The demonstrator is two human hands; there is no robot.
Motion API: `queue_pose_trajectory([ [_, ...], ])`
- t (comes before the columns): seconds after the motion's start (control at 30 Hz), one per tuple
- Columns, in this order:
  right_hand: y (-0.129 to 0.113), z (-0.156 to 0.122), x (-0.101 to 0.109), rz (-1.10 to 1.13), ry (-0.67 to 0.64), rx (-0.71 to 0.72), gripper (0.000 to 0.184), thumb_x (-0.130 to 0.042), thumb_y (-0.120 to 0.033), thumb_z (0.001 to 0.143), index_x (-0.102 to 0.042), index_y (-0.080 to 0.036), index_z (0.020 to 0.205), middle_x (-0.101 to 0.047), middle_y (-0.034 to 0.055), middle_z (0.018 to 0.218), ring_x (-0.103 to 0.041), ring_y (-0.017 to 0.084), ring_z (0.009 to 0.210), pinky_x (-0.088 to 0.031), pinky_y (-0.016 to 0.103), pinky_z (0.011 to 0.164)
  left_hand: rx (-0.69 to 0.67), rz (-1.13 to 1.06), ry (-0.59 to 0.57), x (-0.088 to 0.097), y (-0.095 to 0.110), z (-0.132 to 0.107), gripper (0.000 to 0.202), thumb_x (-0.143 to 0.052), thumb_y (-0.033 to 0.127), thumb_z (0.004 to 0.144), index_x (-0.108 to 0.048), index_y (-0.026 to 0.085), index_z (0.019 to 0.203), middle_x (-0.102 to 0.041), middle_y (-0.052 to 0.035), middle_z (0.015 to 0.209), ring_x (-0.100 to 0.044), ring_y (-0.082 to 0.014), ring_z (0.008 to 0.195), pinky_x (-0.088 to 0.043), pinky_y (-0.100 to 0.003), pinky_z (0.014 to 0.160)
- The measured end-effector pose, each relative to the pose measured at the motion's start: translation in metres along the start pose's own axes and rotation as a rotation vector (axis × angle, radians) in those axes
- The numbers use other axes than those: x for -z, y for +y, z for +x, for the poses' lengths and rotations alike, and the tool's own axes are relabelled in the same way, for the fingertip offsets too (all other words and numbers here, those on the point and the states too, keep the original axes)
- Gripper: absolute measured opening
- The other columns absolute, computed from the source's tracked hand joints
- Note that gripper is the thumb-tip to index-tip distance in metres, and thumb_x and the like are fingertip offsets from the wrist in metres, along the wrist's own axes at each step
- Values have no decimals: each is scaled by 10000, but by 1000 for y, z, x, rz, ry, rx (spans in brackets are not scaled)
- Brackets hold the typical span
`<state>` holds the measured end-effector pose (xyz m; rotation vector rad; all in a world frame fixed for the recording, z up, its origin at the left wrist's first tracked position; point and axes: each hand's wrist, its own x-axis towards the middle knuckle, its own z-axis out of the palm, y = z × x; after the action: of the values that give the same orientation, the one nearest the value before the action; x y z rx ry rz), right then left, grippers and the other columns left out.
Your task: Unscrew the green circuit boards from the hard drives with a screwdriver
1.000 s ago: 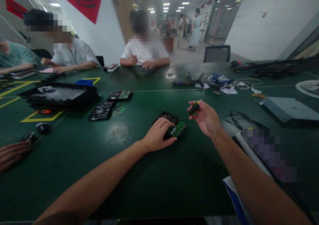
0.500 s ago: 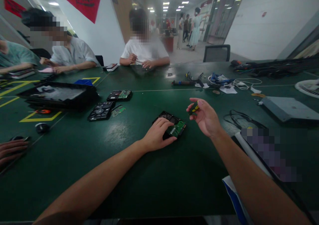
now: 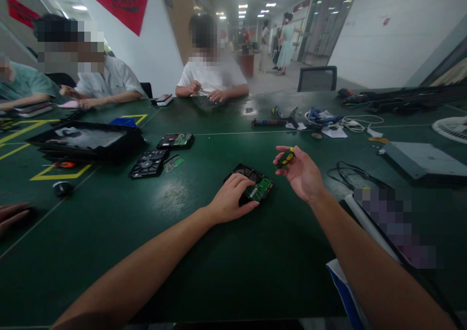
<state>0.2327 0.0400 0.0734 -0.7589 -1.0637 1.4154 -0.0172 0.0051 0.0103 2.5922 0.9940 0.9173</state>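
Observation:
A hard drive point(image 3: 261, 190) with a green circuit board facing up lies on the green table in front of me. My left hand point(image 3: 230, 199) grips it from the left, fingers across the top and thumb along the near edge, covering part of it. Just to the right and above the table, my right hand point(image 3: 304, 176) is closed around the black and yellow handle of a screwdriver point(image 3: 285, 158). Its shaft cannot be made out, and the tool is apart from the drive.
Left of the drive lie two more hard drives point(image 3: 149, 163) point(image 3: 175, 140) and a loose circuit board point(image 3: 174, 163). A black tray point(image 3: 87, 140) stands farther left. On the right are a grey metal box point(image 3: 425, 157) and cables point(image 3: 350, 172). Co-workers sit across the table.
The screwdriver handle has turned slightly in my right hand, showing more of its yellow part. My left hand stays on the hard drive. Another person's hand at the far left has drawn back leftward.

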Motion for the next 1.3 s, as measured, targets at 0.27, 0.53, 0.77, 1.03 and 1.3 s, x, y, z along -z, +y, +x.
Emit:
queue_pose_trajectory([
  [0.27,2,-1,0,-19,-9,44,272,-763,-512,894,-755,-264,1005,-762,48,1030,-713,201,962,-572,255,610,-12,-2,7,0,-1,0,531,-753,452,934,-564,221,1372,-654,-142,1294,-585,-335,1258,-512,-561,1086],
  [0.53,3,2,1,5,18,15,399,-672,-648,922,-736,-269,1028,-771,54,980,-733,223,938,-625,337,712,-16,6,10,0,0,1,511,-742,458,936,-576,221,1357,-645,-145,1288,-577,-337,1255,-519,-563,1074],
  [0.77,3,2,3,-29,24,54,285,-735,-517,915,-773,-286,1079,-735,26,918,-695,176,866,-546,245,578,-29,12,8,1,0,1,475,-737,445,943,-597,209,1330,-645,-146,1272,-585,-329,1235,-530,-546,1058],
  [1.03,5,1,1,-15,-11,52,344,-705,-583,932,-767,-261,1038,-769,50,1006,-738,206,933,-616,289,663,-56,28,7,1,1,1,403,-722,424,957,-624,215,1286,-639,-136,1251,-589,-315,1222,-531,-532,1054],
  [1.3,5,1,2,-57,1,65,313,-748,-539,907,-775,-256,1040,-745,42,951,-714,193,890,-547,225,531,-87,40,20,-1,-2,0,412,-713,430,962,-637,206,1300,-631,-138,1241,-583,-312,1220,-526,-516,1050],
])
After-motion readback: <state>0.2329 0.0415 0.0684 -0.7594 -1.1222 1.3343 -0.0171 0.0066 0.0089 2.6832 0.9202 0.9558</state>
